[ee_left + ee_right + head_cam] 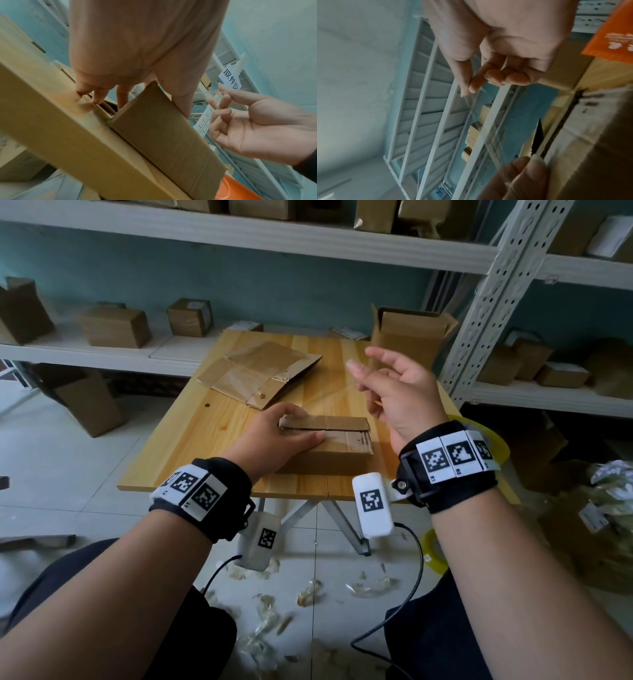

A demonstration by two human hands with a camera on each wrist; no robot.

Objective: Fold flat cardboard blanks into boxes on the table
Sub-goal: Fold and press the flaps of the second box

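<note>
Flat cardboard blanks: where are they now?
In the head view, the flat cardboard blanks lie on the wooden table, left of centre, beyond the left hand.

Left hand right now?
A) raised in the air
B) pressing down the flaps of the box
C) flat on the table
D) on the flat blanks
B: the left hand lies on top of the box, fingers over its flaps, while the right hand is up in the air with a strip of clear tape.

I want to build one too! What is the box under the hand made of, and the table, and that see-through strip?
The box: brown matte corrugated cardboard, fluted edge showing. The table: pale wood, visible grain, smooth finish. The strip: probably clear plastic tape, shiny and transparent.
</note>
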